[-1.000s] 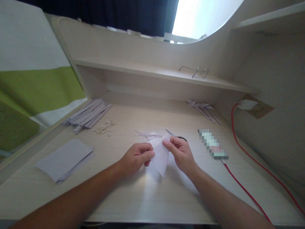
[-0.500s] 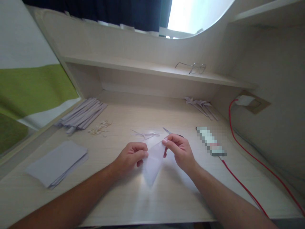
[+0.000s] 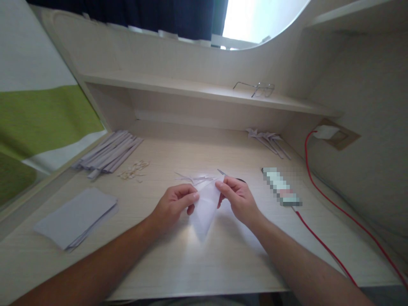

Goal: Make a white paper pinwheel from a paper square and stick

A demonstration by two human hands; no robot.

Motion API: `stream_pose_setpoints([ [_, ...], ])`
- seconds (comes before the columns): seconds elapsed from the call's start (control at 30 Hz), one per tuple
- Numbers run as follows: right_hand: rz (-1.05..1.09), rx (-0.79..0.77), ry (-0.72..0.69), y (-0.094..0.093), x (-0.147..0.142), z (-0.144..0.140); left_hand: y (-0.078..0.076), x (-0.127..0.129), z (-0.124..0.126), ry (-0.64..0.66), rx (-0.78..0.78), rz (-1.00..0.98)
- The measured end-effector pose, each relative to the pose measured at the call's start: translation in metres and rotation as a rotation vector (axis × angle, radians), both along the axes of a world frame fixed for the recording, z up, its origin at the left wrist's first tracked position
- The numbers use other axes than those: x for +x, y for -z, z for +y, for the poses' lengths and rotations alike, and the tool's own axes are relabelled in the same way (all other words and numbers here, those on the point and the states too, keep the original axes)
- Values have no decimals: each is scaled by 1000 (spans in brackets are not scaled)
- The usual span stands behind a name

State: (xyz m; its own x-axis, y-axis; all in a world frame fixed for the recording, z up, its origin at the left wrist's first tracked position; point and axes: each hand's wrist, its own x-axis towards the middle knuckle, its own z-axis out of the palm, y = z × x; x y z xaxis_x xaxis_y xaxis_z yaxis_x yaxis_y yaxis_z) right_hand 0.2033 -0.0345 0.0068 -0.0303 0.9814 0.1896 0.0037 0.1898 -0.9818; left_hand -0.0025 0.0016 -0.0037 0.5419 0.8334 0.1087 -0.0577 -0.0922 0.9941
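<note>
A white sheet of paper (image 3: 205, 208), folded into a triangle with its point toward me, is held above the desk between both hands. My left hand (image 3: 177, 202) pinches its left edge between thumb and fingers. At the upper right corner, my right hand (image 3: 239, 197) grips the paper the same way. Thin paper strips (image 3: 185, 177) lie just behind the paper. Partly hidden behind my right hand is what looks like a pair of scissors (image 3: 221, 172), with a metal tip and a dark handle showing.
Rolled paper sticks (image 3: 110, 153) are piled at the back left, beside rubber bands (image 3: 132, 171). A paper stack (image 3: 78, 216) lies front left. Paper pinwheels (image 3: 266, 138) rest at the back right. A phone (image 3: 282, 187) with a red cable (image 3: 325, 246) lies right. Glasses (image 3: 259, 89) sit on the shelf.
The paper has tilted, and its upper part now rises further above my fingers. My right hand has shifted slightly down the paper's edge. Both hands keep their hold.
</note>
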Motion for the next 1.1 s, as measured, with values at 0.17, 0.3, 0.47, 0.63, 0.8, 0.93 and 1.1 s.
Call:
stream_pose_setpoints([
  [0.17, -68, -7, -17, 4, -3, -1, 2, 1, -1, 3, -1, -12],
  [0.3, -98, -39, -64, 7, -4, -1, 1, 1, -1, -20, 12, -29],
  [0.47, -174, -42, -85, 7, -6, -5, 1, 3, 2, -69, 20, -50],
  [0.63, -232, -46, -99, 6, -5, -6, 2, 5, 2, -114, 12, -40],
  [0.8, -277, -48, -94, 9, -6, -4, 1, 5, 3, -166, 20, -45],
  [0.93, -282, -55, -125, 9, -8, -4, 0, 4, 4, -219, 31, -45],
  [1.1, -256, -60, -120, 9, -9, -5, -1, 4, 4, -250, 41, -41],
])
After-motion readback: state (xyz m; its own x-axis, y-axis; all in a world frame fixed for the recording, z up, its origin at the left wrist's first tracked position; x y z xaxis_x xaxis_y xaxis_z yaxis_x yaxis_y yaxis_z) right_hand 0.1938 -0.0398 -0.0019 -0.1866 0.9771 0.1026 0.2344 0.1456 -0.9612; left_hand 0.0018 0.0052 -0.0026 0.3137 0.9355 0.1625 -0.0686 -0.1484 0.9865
